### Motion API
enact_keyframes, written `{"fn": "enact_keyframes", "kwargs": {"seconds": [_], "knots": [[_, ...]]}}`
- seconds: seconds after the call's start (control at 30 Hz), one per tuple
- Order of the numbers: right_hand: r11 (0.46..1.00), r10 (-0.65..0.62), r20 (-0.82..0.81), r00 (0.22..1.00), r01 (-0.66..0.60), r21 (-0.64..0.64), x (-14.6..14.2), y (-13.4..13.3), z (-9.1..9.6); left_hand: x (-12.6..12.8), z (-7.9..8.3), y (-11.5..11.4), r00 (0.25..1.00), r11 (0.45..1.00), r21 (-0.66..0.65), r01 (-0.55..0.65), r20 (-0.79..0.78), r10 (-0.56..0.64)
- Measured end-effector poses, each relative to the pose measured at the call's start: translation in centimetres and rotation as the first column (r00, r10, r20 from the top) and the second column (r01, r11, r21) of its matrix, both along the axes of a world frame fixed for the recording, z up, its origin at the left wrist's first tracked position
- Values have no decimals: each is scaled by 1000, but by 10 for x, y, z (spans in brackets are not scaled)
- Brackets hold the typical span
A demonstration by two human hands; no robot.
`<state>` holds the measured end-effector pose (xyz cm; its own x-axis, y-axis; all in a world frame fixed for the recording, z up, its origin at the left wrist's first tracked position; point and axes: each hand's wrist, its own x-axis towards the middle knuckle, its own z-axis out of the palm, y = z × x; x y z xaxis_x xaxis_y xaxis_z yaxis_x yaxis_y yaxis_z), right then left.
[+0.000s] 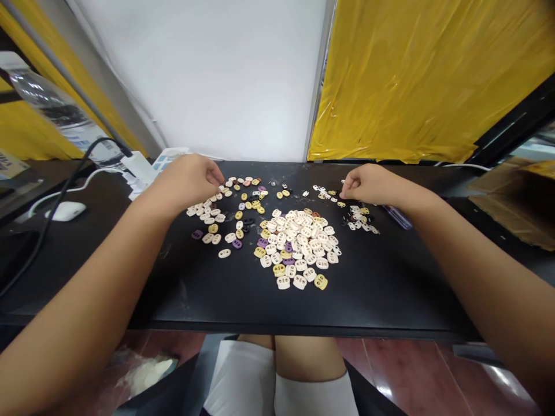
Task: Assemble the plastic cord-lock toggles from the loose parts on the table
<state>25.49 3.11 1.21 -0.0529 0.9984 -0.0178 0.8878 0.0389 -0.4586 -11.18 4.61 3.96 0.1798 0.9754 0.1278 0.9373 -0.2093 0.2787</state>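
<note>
My left hand [188, 179] is over the left group of oval two-holed pieces [210, 212], its fingers curled in; whatever they hold is hidden. On the right, my right hand [366, 184] has thumb and index finger pinched at a scatter of small white and yellow pieces [323, 192]. What is between those fingertips is too small to make out. A large heap of cream pieces [303, 237], like cord stoppers, lies between my hands, with yellow and purple ones mixed in. Below my right hand is a cluster of small white, yellow and dark parts [362, 219].
The black table [225, 300] ends in front of my knees. A white earbud case [65, 211], a black cable [52, 216], a white plug [141, 167] and a water bottle [65, 112] are at left. A purple item [398, 217] lies beneath my right forearm; a cardboard box [515, 202] stands far right.
</note>
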Motion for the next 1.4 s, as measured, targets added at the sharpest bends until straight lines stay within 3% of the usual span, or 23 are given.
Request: {"fn": "enact_keyframes", "kwargs": {"seconds": [0.17,0.4,0.6,0.8,0.97,1.13,1.23,1.33,1.4], "knots": [[987,11,-85,996,3,160,-10,-8,7,-3,-8,8,1000,1000,23,6,8,-6],[985,101,-370,923,-40,169,-21,-19,9,-2,-26,21,999,995,98,25,33,-28],[962,137,-400,906,-25,271,-23,-17,2,2,-32,24,997,988,144,54,44,-61],[944,138,-288,948,-38,326,-31,-18,-2,10,-37,27,976,966,141,215,-10,-216],[937,98,-224,970,-15,348,-37,-20,-4,17,-45,30,970,959,169,229,47,-240],[966,164,-443,881,-53,253,-40,-18,-9,18,-44,26,946,961,182,207,213,-244],[985,164,-594,787,-93,148,-45,-19,-11,25,-41,19,837,982,101,162,512,-191],[982,188,-686,703,-145,121,-52,-22,-11,38,-37,8,639,977,-58,205,764,-89],[977,203,-748,632,-184,110,-58,-25,-12,49,-34,-3,500,946,-140,293,866,-27]]}}
